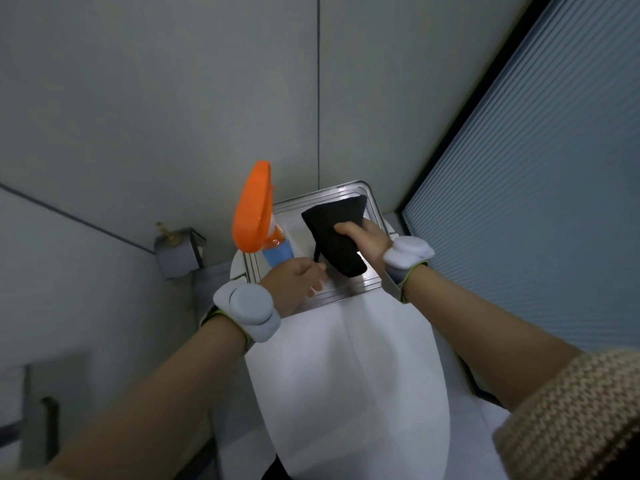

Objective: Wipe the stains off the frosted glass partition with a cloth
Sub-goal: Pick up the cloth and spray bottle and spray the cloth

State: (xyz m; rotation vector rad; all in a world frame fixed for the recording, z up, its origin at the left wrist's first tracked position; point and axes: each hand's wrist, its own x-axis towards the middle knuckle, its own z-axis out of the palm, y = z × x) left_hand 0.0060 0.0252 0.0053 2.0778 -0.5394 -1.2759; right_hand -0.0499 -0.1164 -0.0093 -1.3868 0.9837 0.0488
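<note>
A black cloth (337, 233) hangs folded in my right hand (367, 239), which grips it from the right side just above a metal tray (360, 284). My left hand (296, 282) hovers low over the tray's near left part with fingers loosely apart and nothing in them; a fingertip is close to the cloth's lower corner. A spray bottle (254, 216) with an orange trigger head and blue body stands on the tray's left side. The ribbed frosted glass partition (540, 188), in a dark frame, fills the right of the view.
The tray rests on a white toilet's tank, with the closed lid (346, 375) below it. Grey wall panels (156, 98) stand behind and to the left. A small grey wall fitting (178, 252) hangs left of the toilet. Both wrists wear white bands.
</note>
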